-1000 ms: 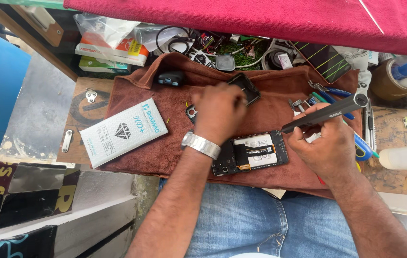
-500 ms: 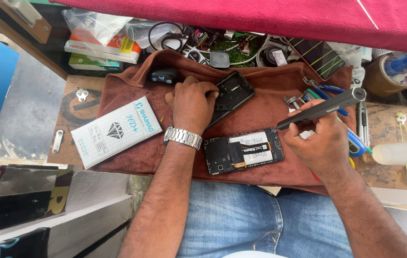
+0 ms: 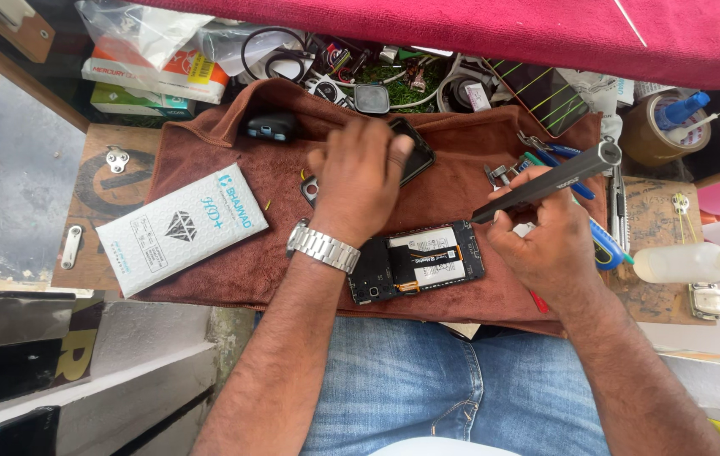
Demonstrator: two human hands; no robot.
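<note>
Right hand [image 3: 546, 241] closed around grey screwdriver [image 3: 546, 181], tip at opened phone [image 3: 417, 263], frame centre on brown cloth [image 3: 208, 152]. Left hand [image 3: 360, 181] fingers curled on black phone cover [image 3: 415, 156], above centre. White packet [image 3: 182, 228] left.

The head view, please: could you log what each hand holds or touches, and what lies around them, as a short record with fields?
Left hand: rests on a black phone cover, fingers curled over it
Right hand: grips a dark screwdriver, tip at the phone's upper right corner
Opened phone: lies flat between the hands, battery showing
Cloth: brown, spread under the work
White packet: on the cloth's left part
Squeeze bottle: lies on its side at the right
Tape roll: upper right
</note>
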